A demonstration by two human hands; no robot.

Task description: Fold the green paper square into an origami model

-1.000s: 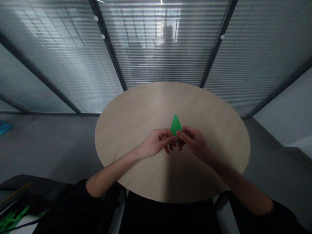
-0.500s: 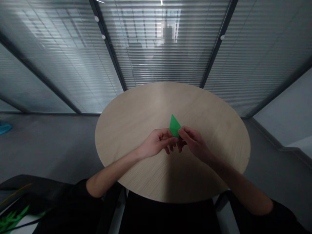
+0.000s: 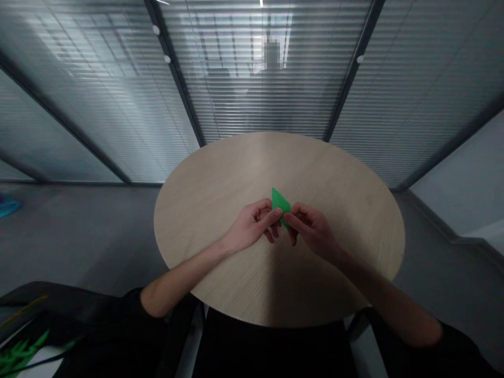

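Left hand (image 3: pixel 250 227) and right hand (image 3: pixel 311 231) both grip a folded green paper (image 3: pixel 281 202), closed around it with the fingers curled and their tips nearly meeting. The left thumb (image 3: pixel 274 213) presses across the paper's face, while the right fingertips (image 3: pixel 291 216) pinch its opposite side, and the lower part of the paper is hidden between them. Its crisp, matte sheet forms a pointed, roughly triangular shape, with the tip angled up and to the left. The paper sits above the middle of a round wooden table (image 3: pixel 252 168), whose pale, finely grained top spreads beyond the hands; whether the hands touch that top, I cannot tell. Both bare forearms reach in from the near edge of the table, and black sleeves (image 3: pixel 136 310) cover the arms nearer the body. Beyond the far edge of the table stands a glass partition (image 3: pixel 255 89) with horizontal slatted blinds and dark metal frames. Smooth grey floor (image 3: pixel 86 236) surrounds the table. Off to the left of the table lies a small teal object (image 3: pixel 8 206), too far out to identify. Past the table's near left edge is a dark, soft-looking item (image 3: pixel 43 304), and beside it are spiky green leaf shapes (image 3: pixel 23 352).
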